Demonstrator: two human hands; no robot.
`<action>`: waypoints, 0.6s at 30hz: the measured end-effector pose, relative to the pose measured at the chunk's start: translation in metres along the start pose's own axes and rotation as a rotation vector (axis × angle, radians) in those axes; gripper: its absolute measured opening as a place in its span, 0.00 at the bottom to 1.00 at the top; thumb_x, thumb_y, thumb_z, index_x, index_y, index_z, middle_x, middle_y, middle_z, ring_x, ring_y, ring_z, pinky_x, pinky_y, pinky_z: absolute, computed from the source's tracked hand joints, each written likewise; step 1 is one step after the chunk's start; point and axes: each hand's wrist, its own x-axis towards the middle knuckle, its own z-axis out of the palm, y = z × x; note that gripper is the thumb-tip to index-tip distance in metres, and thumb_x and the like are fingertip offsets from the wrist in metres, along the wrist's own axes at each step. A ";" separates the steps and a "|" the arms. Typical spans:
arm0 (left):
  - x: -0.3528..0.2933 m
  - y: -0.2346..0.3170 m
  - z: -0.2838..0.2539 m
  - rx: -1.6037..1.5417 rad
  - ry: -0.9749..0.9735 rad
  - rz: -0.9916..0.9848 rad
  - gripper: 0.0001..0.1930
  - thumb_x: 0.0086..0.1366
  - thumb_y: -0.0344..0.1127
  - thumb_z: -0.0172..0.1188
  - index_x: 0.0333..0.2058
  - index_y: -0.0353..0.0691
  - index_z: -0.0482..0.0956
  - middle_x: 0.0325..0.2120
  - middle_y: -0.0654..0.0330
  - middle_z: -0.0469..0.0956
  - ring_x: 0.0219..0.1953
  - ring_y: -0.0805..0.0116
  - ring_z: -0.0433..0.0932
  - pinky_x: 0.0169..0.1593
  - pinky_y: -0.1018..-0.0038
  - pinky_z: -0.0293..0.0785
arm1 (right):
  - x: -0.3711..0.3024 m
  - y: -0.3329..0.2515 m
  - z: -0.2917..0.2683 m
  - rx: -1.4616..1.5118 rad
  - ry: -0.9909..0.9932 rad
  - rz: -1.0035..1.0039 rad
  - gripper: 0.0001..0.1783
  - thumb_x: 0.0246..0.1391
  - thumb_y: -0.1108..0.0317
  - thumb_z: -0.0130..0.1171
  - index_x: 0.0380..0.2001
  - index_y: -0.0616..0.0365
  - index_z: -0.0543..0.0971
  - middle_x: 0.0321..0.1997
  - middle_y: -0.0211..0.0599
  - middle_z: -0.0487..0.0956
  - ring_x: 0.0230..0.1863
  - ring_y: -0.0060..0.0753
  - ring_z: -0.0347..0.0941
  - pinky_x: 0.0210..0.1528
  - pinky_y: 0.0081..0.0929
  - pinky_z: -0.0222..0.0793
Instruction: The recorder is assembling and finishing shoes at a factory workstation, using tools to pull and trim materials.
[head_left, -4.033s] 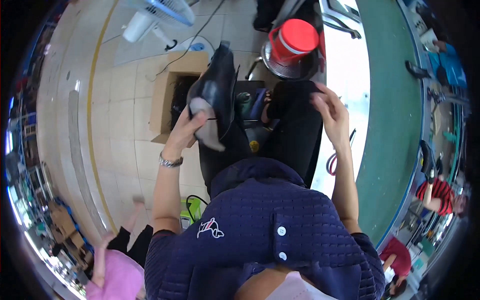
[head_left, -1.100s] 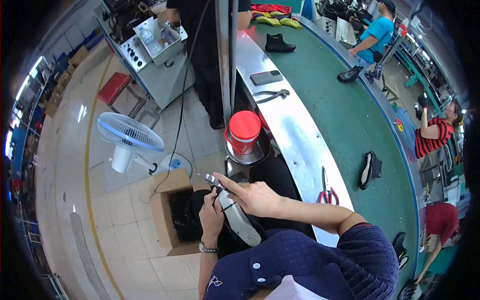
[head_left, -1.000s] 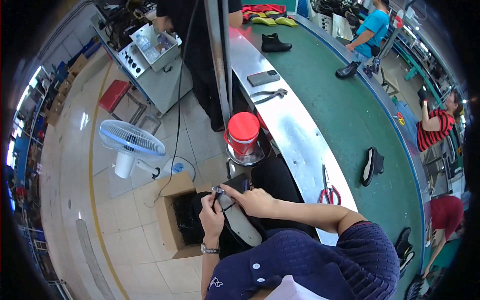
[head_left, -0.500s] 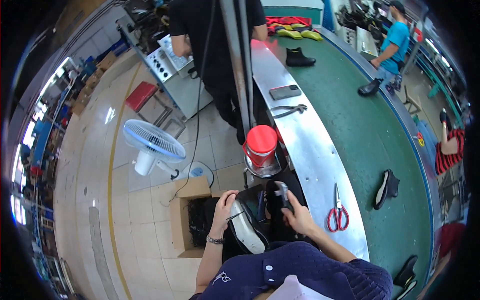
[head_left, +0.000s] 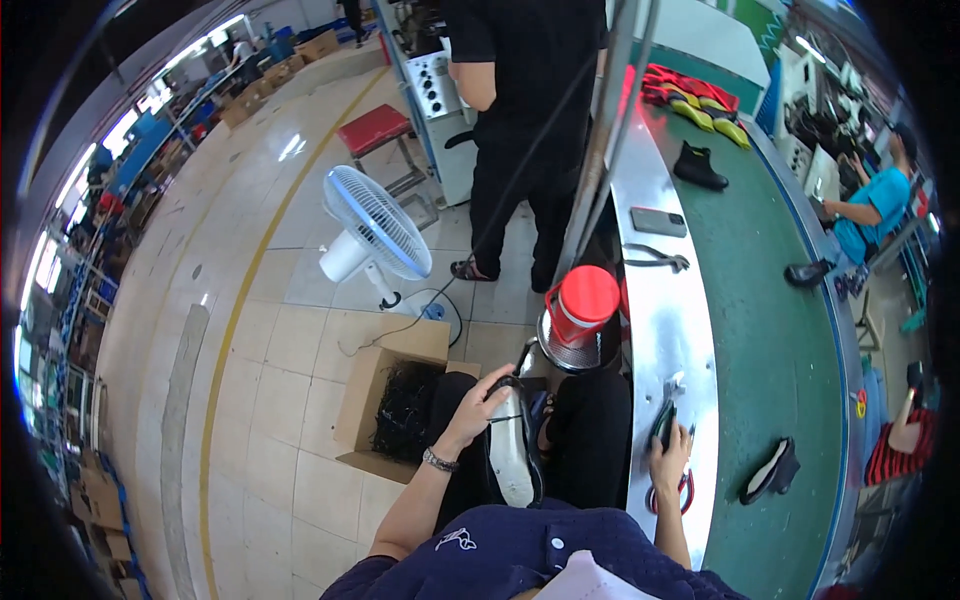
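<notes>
My left hand (head_left: 478,412) grips the toe end of a black shoe (head_left: 514,455), turned bottom up between my legs. Its pale underside faces me, with a dark strip across it near the toe. Over the metal ledge, my right hand (head_left: 670,462) is closed around the dark handle of a hand tool with a metal head (head_left: 677,384). The tool's exact kind is unclear. Red-handled scissors (head_left: 686,493) lie beneath the right hand and wrist, their blades hidden.
An open cardboard box (head_left: 360,400) of black scraps stands left, near a fan (head_left: 375,225). Ahead is a red lidded bucket (head_left: 588,295). Pliers (head_left: 655,258) and a phone (head_left: 658,221) lie on the ledge. Boots (head_left: 771,470) rest on the green belt (head_left: 740,340). A person in black stands ahead.
My right hand has moved right with the tool, from above my lap to the metal ledge over the scissors. The left hand still holds the shoe. My view has swung left.
</notes>
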 end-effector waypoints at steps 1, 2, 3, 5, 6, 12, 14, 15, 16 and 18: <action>0.000 0.000 -0.002 0.029 -0.009 0.004 0.22 0.68 0.33 0.52 0.59 0.37 0.68 0.56 0.59 0.70 0.56 0.70 0.68 0.60 0.75 0.60 | -0.013 0.005 -0.007 0.007 0.038 0.002 0.30 0.50 0.70 0.60 0.58 0.58 0.69 0.56 0.57 0.69 0.58 0.58 0.63 0.62 0.45 0.57; 0.000 -0.003 -0.004 0.053 -0.013 0.005 0.21 0.68 0.33 0.51 0.59 0.38 0.68 0.57 0.58 0.70 0.57 0.70 0.68 0.61 0.75 0.60 | -0.027 0.011 -0.014 -0.008 0.064 0.065 0.29 0.50 0.71 0.60 0.57 0.59 0.69 0.54 0.56 0.69 0.57 0.56 0.64 0.60 0.45 0.58; 0.001 -0.005 -0.007 0.085 -0.017 0.033 0.21 0.69 0.33 0.50 0.59 0.37 0.68 0.57 0.58 0.70 0.58 0.70 0.67 0.61 0.75 0.60 | -0.044 0.019 -0.020 -0.023 0.089 0.127 0.28 0.49 0.71 0.59 0.57 0.60 0.70 0.52 0.55 0.70 0.56 0.55 0.64 0.59 0.44 0.60; 0.003 0.000 -0.008 0.127 -0.048 0.024 0.21 0.69 0.33 0.50 0.59 0.37 0.68 0.58 0.57 0.70 0.58 0.70 0.67 0.61 0.75 0.60 | -0.077 0.039 -0.024 -0.016 0.187 0.228 0.27 0.50 0.72 0.58 0.56 0.61 0.69 0.48 0.53 0.71 0.52 0.52 0.65 0.56 0.43 0.61; 0.005 -0.003 -0.008 0.122 -0.039 0.051 0.21 0.69 0.33 0.50 0.59 0.37 0.68 0.56 0.58 0.71 0.57 0.71 0.68 0.60 0.76 0.60 | -0.095 0.048 -0.029 -0.059 0.146 0.236 0.27 0.51 0.73 0.57 0.57 0.61 0.69 0.46 0.50 0.71 0.48 0.48 0.67 0.51 0.40 0.64; 0.002 -0.006 -0.006 0.134 -0.011 0.082 0.22 0.70 0.36 0.51 0.61 0.40 0.66 0.51 0.59 0.73 0.49 0.74 0.70 0.54 0.78 0.65 | -0.107 0.098 -0.022 -0.028 0.024 0.358 0.25 0.43 0.70 0.65 0.47 0.62 0.73 0.34 0.48 0.75 0.32 0.43 0.73 0.38 0.35 0.70; -0.004 -0.001 0.001 0.150 0.062 0.084 0.24 0.69 0.38 0.52 0.61 0.39 0.65 0.53 0.54 0.73 0.51 0.68 0.72 0.55 0.75 0.65 | -0.095 0.072 -0.049 -0.033 -0.147 0.400 0.16 0.46 0.72 0.62 0.39 0.64 0.74 0.23 0.45 0.76 0.25 0.37 0.73 0.32 0.34 0.71; -0.011 -0.004 0.005 0.194 0.129 0.127 0.24 0.69 0.39 0.53 0.62 0.39 0.65 0.54 0.52 0.73 0.52 0.65 0.72 0.56 0.73 0.65 | -0.099 0.094 -0.048 -0.035 -0.150 0.392 0.16 0.46 0.72 0.62 0.39 0.64 0.74 0.23 0.45 0.76 0.25 0.37 0.73 0.32 0.34 0.71; -0.019 -0.008 0.010 0.233 0.189 0.184 0.28 0.68 0.41 0.55 0.63 0.38 0.62 0.56 0.48 0.71 0.55 0.59 0.72 0.57 0.70 0.65 | -0.097 0.101 -0.061 0.254 -0.417 0.411 0.22 0.54 0.66 0.56 0.52 0.61 0.68 0.33 0.47 0.78 0.32 0.40 0.75 0.36 0.36 0.72; -0.038 -0.018 0.017 0.287 0.250 0.177 0.29 0.67 0.41 0.55 0.64 0.38 0.60 0.56 0.47 0.70 0.56 0.58 0.70 0.58 0.70 0.64 | -0.089 0.110 -0.065 1.283 -0.349 0.908 0.11 0.50 0.71 0.58 0.37 0.64 0.73 0.25 0.43 0.76 0.26 0.35 0.73 0.31 0.31 0.71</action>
